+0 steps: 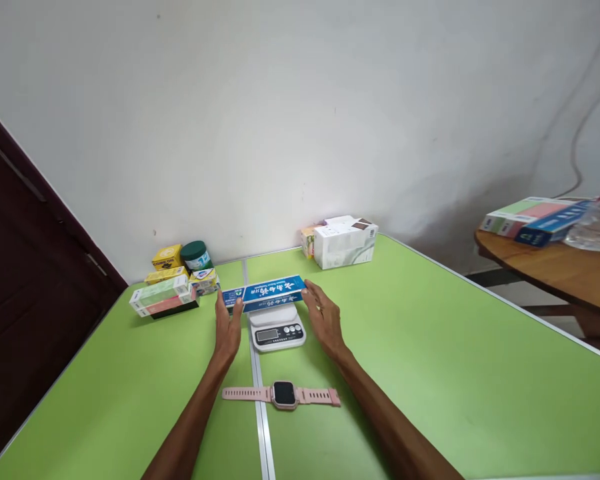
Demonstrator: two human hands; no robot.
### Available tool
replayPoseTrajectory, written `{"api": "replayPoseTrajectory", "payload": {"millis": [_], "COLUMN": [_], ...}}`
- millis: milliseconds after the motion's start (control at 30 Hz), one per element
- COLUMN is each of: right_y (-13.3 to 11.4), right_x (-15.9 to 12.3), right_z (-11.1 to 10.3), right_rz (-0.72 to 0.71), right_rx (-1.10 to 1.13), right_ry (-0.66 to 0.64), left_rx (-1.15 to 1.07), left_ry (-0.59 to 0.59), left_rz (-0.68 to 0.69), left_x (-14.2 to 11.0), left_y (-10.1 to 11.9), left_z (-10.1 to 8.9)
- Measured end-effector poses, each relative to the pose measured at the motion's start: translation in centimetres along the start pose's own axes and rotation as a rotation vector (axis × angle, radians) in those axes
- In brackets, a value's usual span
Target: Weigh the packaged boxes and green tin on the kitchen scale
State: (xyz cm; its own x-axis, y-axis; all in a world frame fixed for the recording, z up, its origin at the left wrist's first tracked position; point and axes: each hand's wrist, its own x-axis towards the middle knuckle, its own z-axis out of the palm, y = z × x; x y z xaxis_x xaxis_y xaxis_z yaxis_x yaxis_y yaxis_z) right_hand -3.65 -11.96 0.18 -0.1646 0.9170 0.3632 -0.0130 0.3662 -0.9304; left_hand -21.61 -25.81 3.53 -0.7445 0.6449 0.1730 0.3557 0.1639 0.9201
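Head cam: up on the wearer's side of the scale (pixel 278 332), facing forward and down over it, moderately near.

Blue box (pixel 274 291) between left hand (pixel 227 325) and right hand (pixel 325 320), above white scale (pixel 279 337)

The blue box (pixel 275 291) hides part of the scale (pixel 279 338); the scale's button labels are too small to read; the door (pixel 25 280), wooden table (pixel 575 268) and clear plastic (pixel 596 230) run past the edges.
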Motion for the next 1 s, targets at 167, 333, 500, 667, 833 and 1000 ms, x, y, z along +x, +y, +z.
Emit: {"api": "replayPoseTrajectory", "payload": {"millis": [167, 333, 500, 667, 833, 1000], "right_y": [0.7, 2.9, 5.1, 5.0, 4.0, 2.8], "right_x": [-0.3, 0.7, 1.6, 1.4, 0.8, -0.7], "right_z": [0.7, -1.2, -2.5, -2.6, -2.6, -1.3], "right_rz": [0.017, 0.122, 0.107, 0.098, 0.064, 0.036], "right_rx": [-0.057, -0.155, -0.240, -0.250, -0.216, -0.141], "right_ry": [-0.038, 0.074, 0.047, 0.048, 0.021, -0.116], "left_rx": [-0.107, -0.317, -0.564, -0.505, -0.360, -0.207], "left_ry": [-0.030, 0.043, 0.118, 0.122, 0.082, 0.023], "left_rz": [0.011, -0.028, -0.223, -0.193, -0.084, 0.050], "left_x": [0.6, 3.1, 4.9, 4.6, 2.7, -0.4], "left_y": [-3.3, -6.7, -8.5, -8.4, -7.8, -6.3], "left_z": [-0.8, -1.6, -2.7, -2.8, -2.3, -0.7]}}
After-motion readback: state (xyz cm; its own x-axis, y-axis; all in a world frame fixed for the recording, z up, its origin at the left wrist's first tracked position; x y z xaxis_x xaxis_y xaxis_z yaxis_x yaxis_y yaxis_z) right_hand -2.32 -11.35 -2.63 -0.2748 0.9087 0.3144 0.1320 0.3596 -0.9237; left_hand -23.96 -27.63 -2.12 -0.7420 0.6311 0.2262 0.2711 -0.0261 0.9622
